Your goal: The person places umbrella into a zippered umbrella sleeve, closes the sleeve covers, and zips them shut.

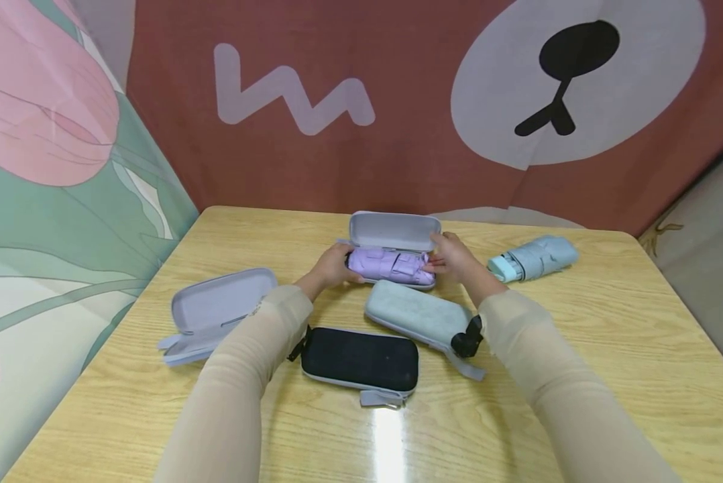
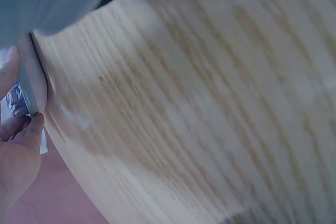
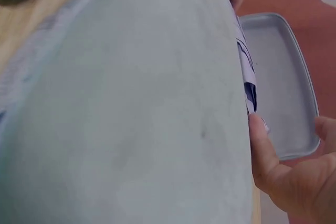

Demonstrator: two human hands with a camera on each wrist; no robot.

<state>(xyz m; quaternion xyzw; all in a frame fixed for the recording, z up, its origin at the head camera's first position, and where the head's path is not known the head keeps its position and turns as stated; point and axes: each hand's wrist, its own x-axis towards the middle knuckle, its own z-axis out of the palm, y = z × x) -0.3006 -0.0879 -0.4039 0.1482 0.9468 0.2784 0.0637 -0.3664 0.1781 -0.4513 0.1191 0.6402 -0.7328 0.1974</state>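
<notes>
A folded purple umbrella (image 1: pixel 388 263) lies in an open grey hard case (image 1: pixel 394 230), its lid tipped back. My left hand (image 1: pixel 331 267) grips the left end of this case, with thumb and fingers at its edge beside the umbrella. My right hand (image 1: pixel 456 258) touches the umbrella's right end with extended fingers, close to the lid's corner. In the right wrist view the thumb (image 3: pixel 264 145) rests at the umbrella's end. A closed pale-green case (image 1: pixel 418 312) lies just in front and hides much of the open case in that view.
A closed black case (image 1: pixel 359 359) with a grey strap lies nearer on the wooden table (image 1: pixel 609 349). Another open grey case (image 1: pixel 219 302) is at the left. A folded light-blue umbrella (image 1: pixel 536 258) lies at the right. A printed cloth (image 1: pixel 398 134) hangs behind the table.
</notes>
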